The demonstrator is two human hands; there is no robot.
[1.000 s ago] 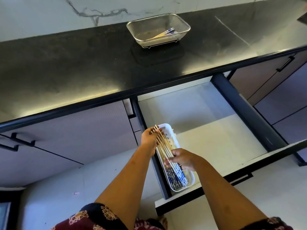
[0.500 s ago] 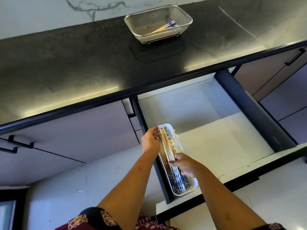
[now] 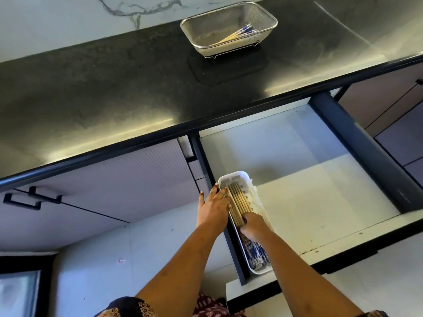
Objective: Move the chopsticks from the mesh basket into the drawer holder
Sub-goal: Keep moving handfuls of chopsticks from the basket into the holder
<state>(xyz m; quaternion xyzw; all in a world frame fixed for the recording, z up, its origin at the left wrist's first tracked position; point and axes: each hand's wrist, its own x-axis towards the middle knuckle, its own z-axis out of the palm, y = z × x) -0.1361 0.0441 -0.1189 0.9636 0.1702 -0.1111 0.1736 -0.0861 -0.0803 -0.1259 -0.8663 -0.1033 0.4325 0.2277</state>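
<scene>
Step in hand: settling a bundle of chopsticks (image 3: 238, 203) flat in the white drawer holder (image 3: 246, 179), at the open drawer's (image 3: 320, 202) left edge.
Left hand (image 3: 214, 208): fingers spread flat against the bundle's left side and the holder's rim, gripping nothing.
Right hand (image 3: 253, 226): fingers curled down on the sticks' middle; whether it pinches them cannot be told.
Doing it well: press the sticks level and parallel, patterned ends toward the person.
Remaining: a few chopsticks lie in the mesh basket (image 3: 229, 28) on the black counter (image 3: 114, 88).
In the way: nothing between basket and drawer.
</scene>
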